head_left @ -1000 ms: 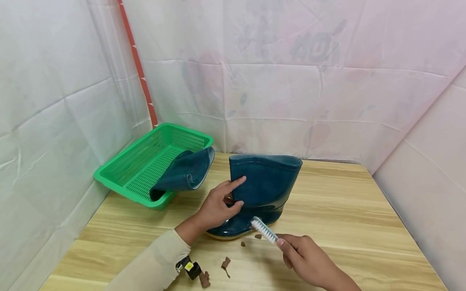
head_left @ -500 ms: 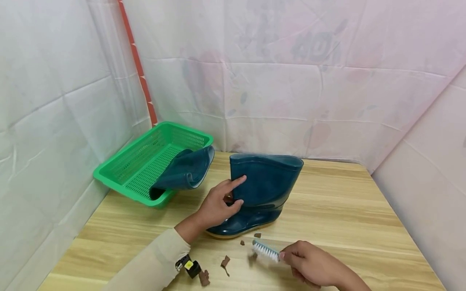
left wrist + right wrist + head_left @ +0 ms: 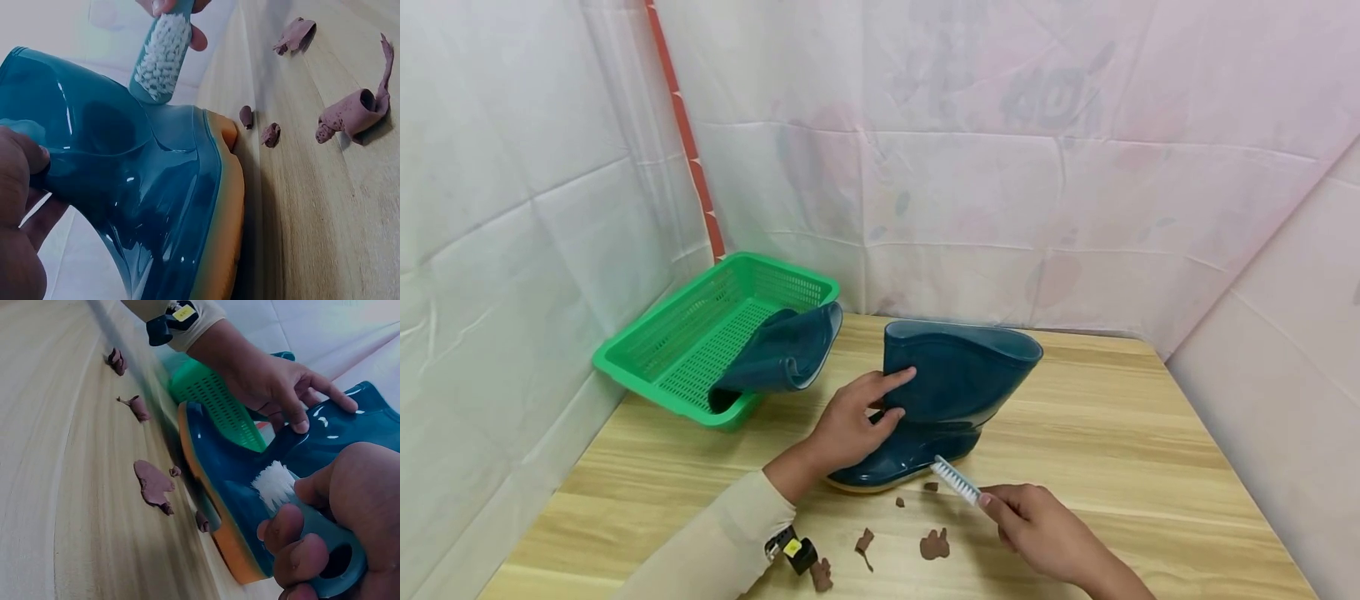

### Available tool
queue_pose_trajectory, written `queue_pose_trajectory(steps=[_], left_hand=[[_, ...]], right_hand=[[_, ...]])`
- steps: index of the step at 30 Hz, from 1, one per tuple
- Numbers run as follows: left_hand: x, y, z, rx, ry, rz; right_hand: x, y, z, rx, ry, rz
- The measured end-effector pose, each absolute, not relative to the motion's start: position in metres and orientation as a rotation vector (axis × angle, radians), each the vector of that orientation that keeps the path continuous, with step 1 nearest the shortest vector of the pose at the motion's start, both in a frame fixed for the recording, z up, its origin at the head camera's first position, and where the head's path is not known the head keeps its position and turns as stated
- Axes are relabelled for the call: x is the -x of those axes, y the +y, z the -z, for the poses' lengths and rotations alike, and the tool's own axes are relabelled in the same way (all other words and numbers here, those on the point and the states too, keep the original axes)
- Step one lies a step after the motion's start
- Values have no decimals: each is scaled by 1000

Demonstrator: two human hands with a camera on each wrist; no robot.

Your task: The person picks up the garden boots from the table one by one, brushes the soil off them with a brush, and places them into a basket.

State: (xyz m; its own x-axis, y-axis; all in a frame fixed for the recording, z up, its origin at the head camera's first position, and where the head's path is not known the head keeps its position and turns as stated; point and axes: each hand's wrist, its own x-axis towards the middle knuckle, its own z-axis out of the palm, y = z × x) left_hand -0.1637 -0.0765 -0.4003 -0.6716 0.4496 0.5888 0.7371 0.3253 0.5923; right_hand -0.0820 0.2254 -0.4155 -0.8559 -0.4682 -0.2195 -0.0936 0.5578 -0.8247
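Note:
A dark blue rubber boot (image 3: 955,383) with a tan sole stands on the table, toe to the left, its shaft leaning right. My left hand (image 3: 850,421) grips the front of the shaft, thumb and forefinger on its near side. My right hand (image 3: 1037,525) holds a scrubbing brush (image 3: 957,481) by its light blue handle (image 3: 325,544), which has a hole at the end. The white bristles (image 3: 275,484) are at the boot's side, near the heel. Several brown clay-like pieces lie in front of the boot, the largest a flat brown piece (image 3: 935,544).
A green plastic basket (image 3: 655,393) stands at the back left. A second blue boot (image 3: 782,354) lies in it, its shaft sticking out over the near right rim. White sheets (image 3: 955,192) hang behind the wooden table (image 3: 1112,433) and on both sides.
My right hand lowered the brush from the boot to the table, then raised it back to the boot. A flat brown piece now lies there. The boot's shaft has tipped rightward.

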Motion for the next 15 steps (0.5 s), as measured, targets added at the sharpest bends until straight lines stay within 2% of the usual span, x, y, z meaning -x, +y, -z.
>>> queue_pose_trajectory(steps=[7,15], left_hand=[[161,-73,399,1047,-2270,1144],[162,-74,403,1013,-2223,1202]], right_hand=[[83,224,421,486,2453,1175],[83,228,426,443,2626,1022]])
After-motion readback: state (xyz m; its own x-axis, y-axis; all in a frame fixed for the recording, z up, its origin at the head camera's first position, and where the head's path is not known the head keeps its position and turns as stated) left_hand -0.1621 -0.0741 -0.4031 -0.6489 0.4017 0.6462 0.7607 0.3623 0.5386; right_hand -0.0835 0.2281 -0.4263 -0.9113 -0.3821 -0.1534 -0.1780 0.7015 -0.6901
